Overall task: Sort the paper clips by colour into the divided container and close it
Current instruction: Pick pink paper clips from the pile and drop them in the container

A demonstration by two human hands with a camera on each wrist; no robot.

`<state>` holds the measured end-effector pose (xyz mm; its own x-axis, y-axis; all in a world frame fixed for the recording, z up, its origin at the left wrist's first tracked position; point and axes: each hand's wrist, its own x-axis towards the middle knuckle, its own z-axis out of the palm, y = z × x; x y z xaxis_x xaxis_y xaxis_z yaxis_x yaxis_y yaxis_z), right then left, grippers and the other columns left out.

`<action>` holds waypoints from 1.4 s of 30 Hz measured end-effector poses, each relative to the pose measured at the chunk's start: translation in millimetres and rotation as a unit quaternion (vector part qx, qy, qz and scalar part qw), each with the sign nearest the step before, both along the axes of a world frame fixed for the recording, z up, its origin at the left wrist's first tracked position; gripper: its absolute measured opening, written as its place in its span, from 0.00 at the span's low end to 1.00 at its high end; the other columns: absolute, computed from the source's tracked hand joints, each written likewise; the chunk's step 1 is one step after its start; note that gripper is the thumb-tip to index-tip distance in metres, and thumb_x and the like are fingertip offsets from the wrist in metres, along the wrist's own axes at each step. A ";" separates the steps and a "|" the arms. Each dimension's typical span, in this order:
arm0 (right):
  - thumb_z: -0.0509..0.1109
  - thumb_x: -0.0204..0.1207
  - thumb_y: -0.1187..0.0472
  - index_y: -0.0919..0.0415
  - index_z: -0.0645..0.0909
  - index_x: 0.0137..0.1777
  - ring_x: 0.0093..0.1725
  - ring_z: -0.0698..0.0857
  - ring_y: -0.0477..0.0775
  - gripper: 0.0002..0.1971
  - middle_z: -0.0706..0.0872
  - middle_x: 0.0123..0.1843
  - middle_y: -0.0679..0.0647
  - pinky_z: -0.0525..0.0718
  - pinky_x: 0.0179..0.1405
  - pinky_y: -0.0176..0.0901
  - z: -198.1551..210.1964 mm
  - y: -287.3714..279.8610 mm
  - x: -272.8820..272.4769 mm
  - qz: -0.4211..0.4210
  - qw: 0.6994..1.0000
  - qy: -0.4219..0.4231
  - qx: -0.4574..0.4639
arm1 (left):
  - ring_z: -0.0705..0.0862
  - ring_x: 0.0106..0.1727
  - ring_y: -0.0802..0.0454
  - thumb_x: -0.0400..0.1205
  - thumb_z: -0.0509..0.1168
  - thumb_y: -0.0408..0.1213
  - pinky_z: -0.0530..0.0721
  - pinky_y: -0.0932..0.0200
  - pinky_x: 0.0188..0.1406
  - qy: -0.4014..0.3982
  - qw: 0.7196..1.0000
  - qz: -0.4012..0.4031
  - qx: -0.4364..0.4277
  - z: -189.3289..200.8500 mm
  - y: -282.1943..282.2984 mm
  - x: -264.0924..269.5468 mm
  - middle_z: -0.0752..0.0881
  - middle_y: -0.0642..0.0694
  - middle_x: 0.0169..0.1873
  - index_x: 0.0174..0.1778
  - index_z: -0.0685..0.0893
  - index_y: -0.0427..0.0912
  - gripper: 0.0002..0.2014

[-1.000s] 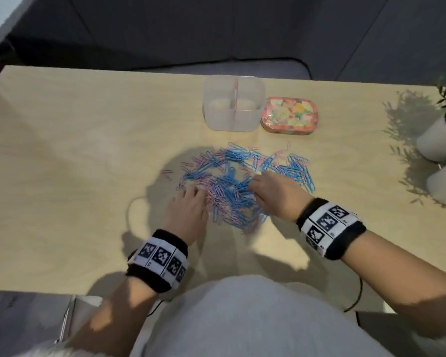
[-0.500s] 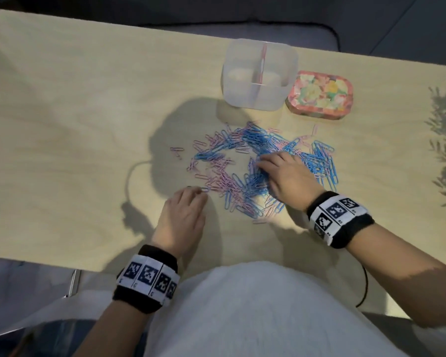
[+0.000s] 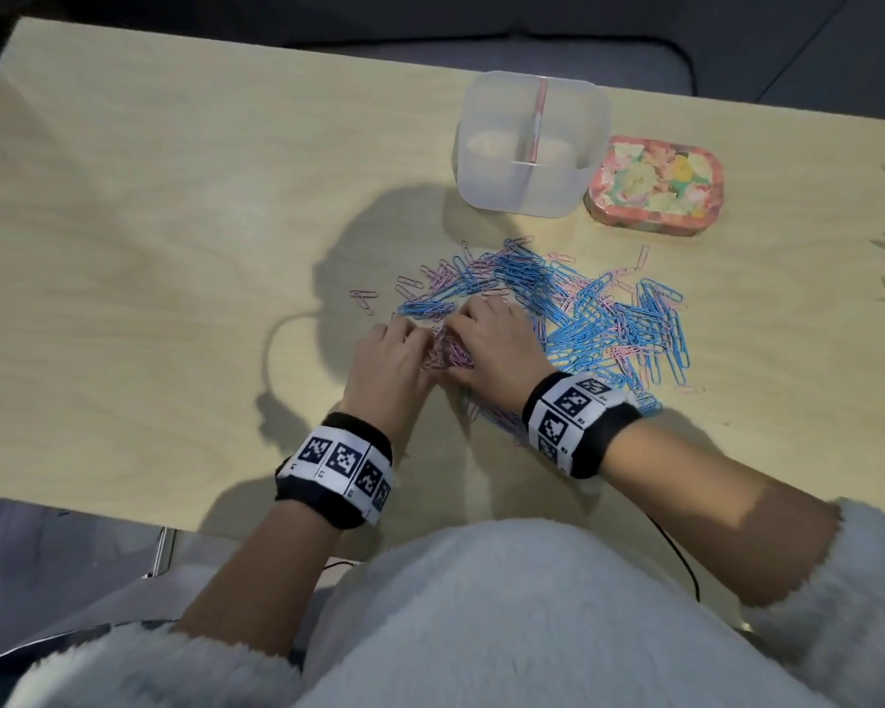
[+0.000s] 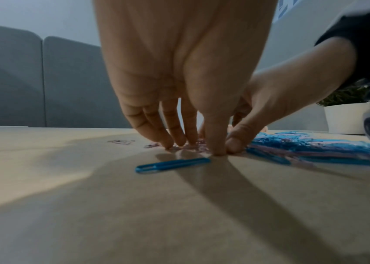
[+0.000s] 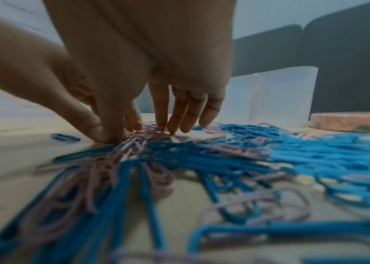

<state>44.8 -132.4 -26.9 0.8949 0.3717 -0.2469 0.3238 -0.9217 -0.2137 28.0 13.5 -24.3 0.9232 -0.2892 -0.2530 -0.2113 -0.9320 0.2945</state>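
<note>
On the left part of the wooden table (image 3: 149, 247) a couple of stray pink clips (image 3: 364, 300) lie apart from the main heap. Just right of them the left hand (image 3: 392, 365) comes down from the near edge, its fingertips (image 4: 168, 142) spread and pressing straight down on a small bunch of pink paper clips (image 3: 448, 350); its thumb tip meets the table next to the other hand's thumb. One blue clip (image 4: 172, 165) lies alone on the table just nearer than those fingertips. The right hand (image 3: 491, 350) sits close beside the left, thumbs touching, and its fingers (image 5: 179, 116) are likewise extended with the tips down on the same pink bunch, so both hands stand spread around it rather than clamped; whether any clip is actually pinched I cannot tell. Both wrists wear black bands with black-and-white square markers (image 3: 573, 411).

To the right of the hands spreads the big heap of paper clips (image 3: 609, 319), mostly blue with pink ones mixed through it, lying flat on the table. On the far side of the heap stands the translucent divided container (image 3: 532, 191), open, with a pink partition down its middle; both compartments look without clips. Just beside it on the right, touching or nearly so, lies its floral lid (image 3: 655, 189), flat on the table. At the far right edge are the shadows of a plant's leaves.
</note>
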 end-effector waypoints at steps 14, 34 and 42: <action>0.68 0.76 0.63 0.64 0.86 0.49 0.46 0.82 0.51 0.07 0.88 0.48 0.57 0.77 0.51 0.43 26.1 -25.5 16.9 -0.130 0.954 0.050 0.266 | 0.81 0.51 0.42 0.76 0.66 0.30 0.78 0.48 0.45 -0.008 0.995 -0.026 -0.093 -5.7 0.7 10.2 0.84 0.40 0.47 0.44 0.84 0.37 0.03; 0.61 0.76 0.68 0.65 0.86 0.47 0.49 0.87 0.57 0.11 0.86 0.45 0.55 0.83 0.58 0.47 91.3 -54.1 139.5 -0.273 0.915 -0.076 0.289 | 0.80 0.54 0.40 0.82 0.62 0.33 0.80 0.48 0.47 -0.031 0.993 -0.095 -0.061 -2.0 -7.9 17.8 0.82 0.39 0.54 0.50 0.86 0.38 0.08; 0.68 0.73 0.68 0.66 0.85 0.51 0.52 0.83 0.61 0.09 0.86 0.51 0.63 0.78 0.55 0.50 13.9 -38.4 16.0 -0.074 0.970 0.111 0.203 | 0.83 0.35 0.41 0.76 0.53 0.36 0.82 0.53 0.32 -0.048 0.979 -0.197 0.022 -3.8 -11.3 24.0 0.85 0.40 0.36 0.39 0.82 0.37 0.12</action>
<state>60.8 -170.8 -13.0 0.8878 0.3499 -0.2988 0.0989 -0.7794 -0.6187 52.0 2.2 -28.1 0.7621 -0.6189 -0.1904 -0.5821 -0.7836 0.2170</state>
